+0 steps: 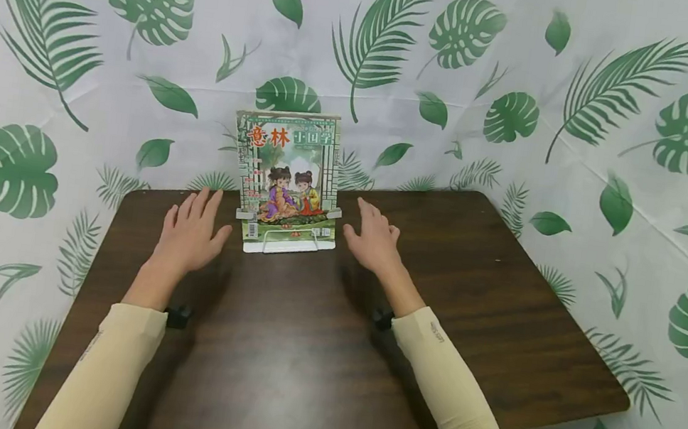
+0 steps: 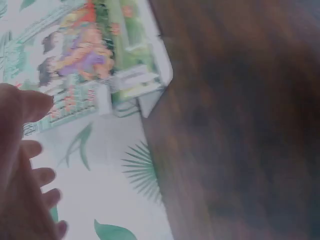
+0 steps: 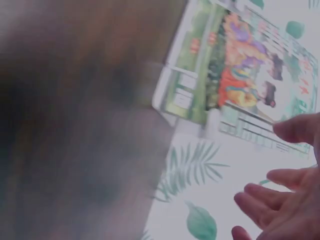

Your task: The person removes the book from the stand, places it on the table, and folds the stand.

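Note:
A magazine [image 1: 287, 172] with two cartoon children on its cover leans upright on a white book stand [image 1: 289, 245] at the back of the table. Small clips [image 1: 246, 215] at both lower sides hold its pages. My left hand [image 1: 190, 231] hovers to its left, fingers spread and holding nothing. On the other side is my right hand [image 1: 373, 236], fingers loosely extended, also without anything in it. In the left wrist view the left thumb [image 2: 37, 106] overlaps the cover's edge. The right wrist view has the right fingers [image 3: 265, 197] beside the magazine.
The dark brown wooden table [image 1: 276, 349] has rounded corners and reaches back to a white cloth backdrop [image 1: 228, 0] printed with green leaves. A dark band [image 1: 381, 318] sits at the right wrist, another [image 1: 178, 317] at the left.

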Motion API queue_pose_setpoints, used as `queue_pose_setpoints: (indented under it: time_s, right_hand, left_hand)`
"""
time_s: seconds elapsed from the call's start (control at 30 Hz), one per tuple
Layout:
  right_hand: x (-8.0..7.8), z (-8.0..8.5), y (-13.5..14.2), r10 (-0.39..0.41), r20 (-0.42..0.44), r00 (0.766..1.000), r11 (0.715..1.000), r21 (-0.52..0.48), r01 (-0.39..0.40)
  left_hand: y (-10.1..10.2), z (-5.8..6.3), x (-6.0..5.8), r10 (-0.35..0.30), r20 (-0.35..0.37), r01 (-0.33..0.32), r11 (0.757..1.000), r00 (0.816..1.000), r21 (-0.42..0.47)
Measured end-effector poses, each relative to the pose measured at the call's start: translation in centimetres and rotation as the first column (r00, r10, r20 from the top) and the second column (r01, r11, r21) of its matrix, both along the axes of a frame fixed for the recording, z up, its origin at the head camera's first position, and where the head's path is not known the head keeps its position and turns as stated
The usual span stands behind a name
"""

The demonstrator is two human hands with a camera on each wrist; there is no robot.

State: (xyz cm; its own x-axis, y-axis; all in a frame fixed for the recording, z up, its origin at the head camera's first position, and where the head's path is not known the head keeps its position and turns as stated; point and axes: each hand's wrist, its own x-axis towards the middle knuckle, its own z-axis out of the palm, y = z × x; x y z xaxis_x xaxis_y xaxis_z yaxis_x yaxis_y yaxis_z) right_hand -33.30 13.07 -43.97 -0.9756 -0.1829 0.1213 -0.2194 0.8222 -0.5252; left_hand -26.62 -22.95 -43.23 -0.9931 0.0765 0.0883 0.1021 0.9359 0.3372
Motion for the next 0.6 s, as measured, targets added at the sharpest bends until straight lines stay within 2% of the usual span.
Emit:
queue_pose_setpoints:
  time_s: [0.13, 0.23, 0.33, 0.47, 0.6]
  right_hand:
    - [-1.0, 1.0, -1.4, -0.031, -0.053, 0.998, 0.995, -0.098, 0.025]
    - [-1.8, 1.2, -2.5, -0.038, -0.066, 0.997, 0.993, -0.118, 0.030]
    - [-2.8, 1.2, -3.4, -0.045, -0.080, 0.996, 0.989, -0.143, 0.033]
    - [-4.0, 1.1, -4.0, -0.063, -0.066, 0.996, 0.980, -0.193, 0.050]
    - [-4.7, 0.7, -4.4, -0.086, -0.040, 0.995, 0.976, -0.205, 0.076]
  left_hand:
    - [0.1, 0.7, -0.5, 0.068, -0.121, -0.063, 0.997, 0.990, 0.045]
    - [0.2, 0.9, -1.4, 0.131, -0.149, -0.115, 0.987, 0.980, 0.114]
    - [0.6, 1.3, -2.8, 0.153, -0.139, -0.119, 0.966, 0.978, 0.231]
    - [1.3, 1.7, -4.6, 0.137, -0.070, -0.100, 0.916, 0.988, 0.387]
    - [2.5, 1.3, -5.5, 0.136, 0.011, -0.126, 0.884, 0.991, 0.450]
